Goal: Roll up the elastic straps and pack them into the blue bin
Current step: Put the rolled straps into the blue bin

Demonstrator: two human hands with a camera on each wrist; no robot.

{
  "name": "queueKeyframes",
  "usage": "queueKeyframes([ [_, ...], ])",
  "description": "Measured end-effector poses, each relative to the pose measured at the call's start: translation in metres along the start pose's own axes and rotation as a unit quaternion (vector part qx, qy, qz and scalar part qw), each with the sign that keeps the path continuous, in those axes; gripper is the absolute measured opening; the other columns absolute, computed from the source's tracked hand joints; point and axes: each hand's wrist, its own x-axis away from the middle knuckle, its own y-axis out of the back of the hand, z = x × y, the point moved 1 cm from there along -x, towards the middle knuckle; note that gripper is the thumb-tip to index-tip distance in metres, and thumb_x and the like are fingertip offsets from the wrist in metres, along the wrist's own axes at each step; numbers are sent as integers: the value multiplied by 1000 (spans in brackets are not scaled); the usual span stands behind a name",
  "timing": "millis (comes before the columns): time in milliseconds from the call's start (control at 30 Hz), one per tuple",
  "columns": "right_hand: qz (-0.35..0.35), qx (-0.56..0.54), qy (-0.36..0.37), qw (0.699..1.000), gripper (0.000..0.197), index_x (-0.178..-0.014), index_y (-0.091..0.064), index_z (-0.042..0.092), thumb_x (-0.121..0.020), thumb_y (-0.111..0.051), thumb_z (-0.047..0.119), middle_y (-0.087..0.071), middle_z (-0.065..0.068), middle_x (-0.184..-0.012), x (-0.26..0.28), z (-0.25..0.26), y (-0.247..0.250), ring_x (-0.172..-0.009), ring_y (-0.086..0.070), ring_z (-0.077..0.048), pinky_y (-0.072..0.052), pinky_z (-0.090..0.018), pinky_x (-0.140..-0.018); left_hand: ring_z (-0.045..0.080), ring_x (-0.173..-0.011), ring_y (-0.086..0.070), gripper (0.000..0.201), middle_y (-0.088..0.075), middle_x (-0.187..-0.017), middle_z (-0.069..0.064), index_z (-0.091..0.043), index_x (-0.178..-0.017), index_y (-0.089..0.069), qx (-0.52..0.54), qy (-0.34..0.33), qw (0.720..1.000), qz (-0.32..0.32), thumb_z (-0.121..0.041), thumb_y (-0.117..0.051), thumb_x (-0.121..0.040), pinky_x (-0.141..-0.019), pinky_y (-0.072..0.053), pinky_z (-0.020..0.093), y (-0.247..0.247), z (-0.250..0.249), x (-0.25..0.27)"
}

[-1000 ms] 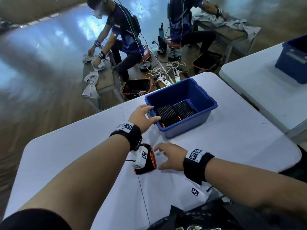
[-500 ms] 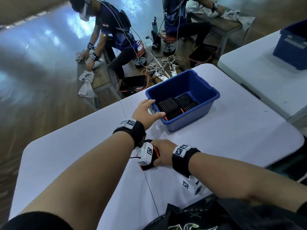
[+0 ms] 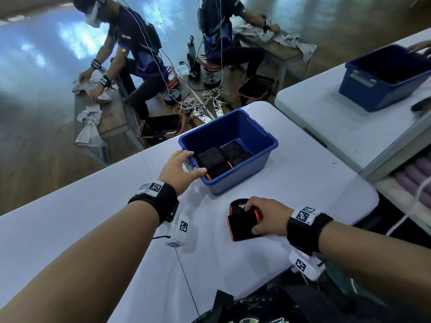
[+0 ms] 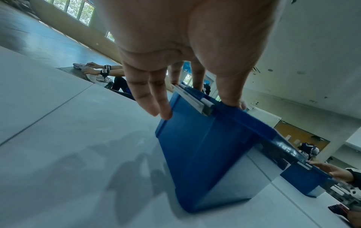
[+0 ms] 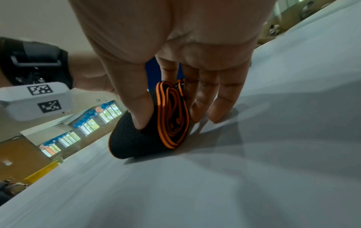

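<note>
A: Centre of the head view: the blue bin is seen on the white table, with several rolled straps packed in its lower-left part. The near-left rim is held by the left hand, thumb lying along the edge, fingers over the grey handle.

B: And lower centre-right of that frame?

A: A rolled strap, black with orange edging, is gripped there by the right hand. It is held at or just above the table, apart from the bin.

B: Left wrist view?

A: Upper centre, the left fingers are seen spread over the bin's rim and handle, thumb pressed on the edge to the right. The bin's blue wall fills the middle of the frame.

B: Right wrist view?

A: Centre frame, the roll is pinched side to side: thumb pressed into the black outer wrap, fingers curled against the orange-edged spiral end. The bottom of the roll touches the table.

B: Handling?

A: The roll is judged light, soft and springy. It is likely to uncoil if released early, so the outer wrap should be kept pinned across the coil. A snug slot beside the packed rolls should keep it closed.
</note>
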Motion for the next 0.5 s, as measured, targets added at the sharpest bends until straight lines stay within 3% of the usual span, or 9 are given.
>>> queueKeyframes([
  [133,-35,32,-22,999,82,-130,-38,37,-62,-84,37,-45,2,-125,13,-20,21,-100,-58,-18,-53,-31,-86,22,-136,-46,80,-47,-150,2,-19,-150,-39,27,24,999,-10,-35,-80,-84,-103,-34,27,0,-7,5],
  [267,-40,89,22,995,112,-150,-26,33,-55,-85,48,-30,6,-146,9,-16,25,-127,-44,-18,-46,-35,-104,26,-132,-50,83,-48,-149,3,-20,-151,-35,50,36,998,-5,-32,-81,-83,-104,-43,35,0,-13,6],
  [367,1,148,57,987,107,-148,-29,31,-56,-83,47,-36,7,-144,0,-7,16,-128,-42,-18,-46,-36,-104,25,-118,-56,78,-50,-145,2,-21,-148,-38,55,51,997,4,-32,-80,-84,-95,-54,49,0,-16,7],
  [500,23,167,70,983,86,-139,-39,34,-64,-79,38,-49,4,-132,-12,-1,12,-120,-47,-21,-48,-38,-99,20,-107,-54,76,-51,-142,1,-21,-148,-38,50,55,997,5,-32,-79,-85,-91,-55,49,1,-20,9],
])
